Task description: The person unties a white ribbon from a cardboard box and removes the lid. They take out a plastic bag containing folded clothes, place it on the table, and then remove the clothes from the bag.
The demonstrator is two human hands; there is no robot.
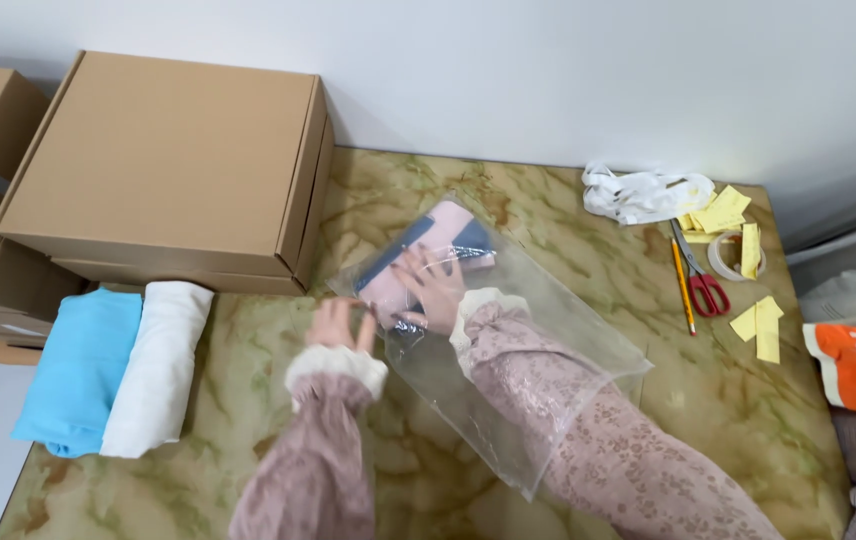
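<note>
Two hands share it: right hand [433,285] inside the clear bag [548,340], fingers spread, presses the folded garment [438,240] flat; left hand [340,325] should pinch the bag's edge steady.

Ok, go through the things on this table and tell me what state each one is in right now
Clear plastic bag: lying flat, open at the near end, right arm inside it.
Folded pink and dark garment: inside the bag, at its far end.
Right hand: inside the bag, fingers spread on the garment.
Left hand: outside, fingers at the bag's edge.
Cardboard box: closed.
Blue cloth: folded.
White cloth: rolled.
Scissors: closed.
</note>
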